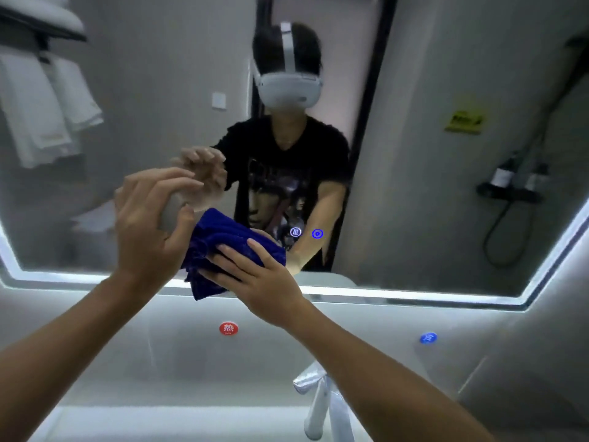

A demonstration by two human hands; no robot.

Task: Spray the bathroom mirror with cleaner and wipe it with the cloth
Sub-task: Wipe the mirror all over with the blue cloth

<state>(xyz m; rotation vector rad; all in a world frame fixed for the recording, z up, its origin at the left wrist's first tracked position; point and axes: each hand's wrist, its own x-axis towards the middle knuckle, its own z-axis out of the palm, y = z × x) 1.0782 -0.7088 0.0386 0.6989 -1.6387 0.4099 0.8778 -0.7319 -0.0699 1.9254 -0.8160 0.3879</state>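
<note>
The large bathroom mirror with a lit border fills the upper view and reflects a person in a black T-shirt. My right hand lies flat on a bunched dark blue cloth and presses it against the mirror's lower middle, just above the bottom edge. Left of the cloth, my left hand is raised close to the glass. Its fingers and thumb curl around a small pale, translucent object, apparently the spray bottle. The bottle is blurred and mostly hidden by the fingers.
Two glowing touch icons sit on the mirror right of the cloth. Below it, the wall carries a red hot-water sticker and a blue cold-water sticker. A chrome faucet stands over the white basin beneath my arms.
</note>
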